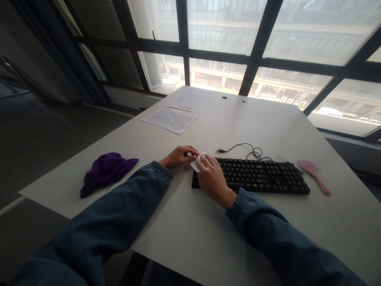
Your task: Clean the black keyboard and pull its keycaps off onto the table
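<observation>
A black keyboard (pixel 262 176) lies on the white table, its left end partly covered by my hands. A small white tissue or wipe (pixel 195 166) is between my two hands at that end. My left hand (pixel 180 156) pinches its left edge, fingers bent together. Over the keyboard's left keys, my right hand (pixel 212 176) has its fingers closed on the wipe. The keyboard's cable (pixel 253 150) curls behind it and ends in a USB plug (pixel 220 150).
A crumpled purple cloth (pixel 108 172) lies to the left. Beyond the keyboard's right end is a pink hairbrush (pixel 314 174). Printed sheets of paper (pixel 169 120) lie further back on the white table (pixel 184 230), near large windows (pixel 220 75).
</observation>
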### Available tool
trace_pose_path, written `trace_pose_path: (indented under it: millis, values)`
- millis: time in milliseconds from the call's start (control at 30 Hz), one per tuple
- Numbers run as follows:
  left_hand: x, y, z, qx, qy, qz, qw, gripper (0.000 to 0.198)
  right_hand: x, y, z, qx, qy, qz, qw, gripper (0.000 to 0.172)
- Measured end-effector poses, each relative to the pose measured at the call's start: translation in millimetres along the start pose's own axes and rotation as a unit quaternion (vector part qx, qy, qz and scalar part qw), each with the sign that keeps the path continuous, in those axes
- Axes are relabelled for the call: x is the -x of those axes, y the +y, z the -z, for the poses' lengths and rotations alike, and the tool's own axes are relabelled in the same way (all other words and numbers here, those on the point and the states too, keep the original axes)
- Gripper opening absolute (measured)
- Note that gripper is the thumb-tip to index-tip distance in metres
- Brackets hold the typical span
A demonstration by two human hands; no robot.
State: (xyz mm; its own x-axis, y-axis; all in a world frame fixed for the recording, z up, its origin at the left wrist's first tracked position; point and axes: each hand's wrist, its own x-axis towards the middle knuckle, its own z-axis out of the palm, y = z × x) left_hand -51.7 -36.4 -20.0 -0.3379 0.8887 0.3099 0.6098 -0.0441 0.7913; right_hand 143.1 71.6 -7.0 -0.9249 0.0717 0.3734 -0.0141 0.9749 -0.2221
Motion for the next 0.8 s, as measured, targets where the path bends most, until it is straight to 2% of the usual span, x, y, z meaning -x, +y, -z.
trace_pose_path:
  millis: [167, 467, 800]
  values:
    - [-0.7, -2.7, 0.7, -0.001, 0.029, 0.002, 1.000, 0.025, -2.4, -1.8, -2.3, 0.010, -0.004, -0.006, 1.000, 0.047]
    - [-0.3, -3.3, -1.5, 0.040, 0.024, 0.016, 0.999, 0.025, -0.4, -7.2, -8.4, 0.002, 0.006, -0.023, 1.000, 0.047]
    - [-5.6, 0.7, -14.9, 0.023, 0.066, 0.038, 0.997, 0.024, -3.5, -9.4, -14.9, 0.014, 0.019, -0.062, 0.998, 0.052]
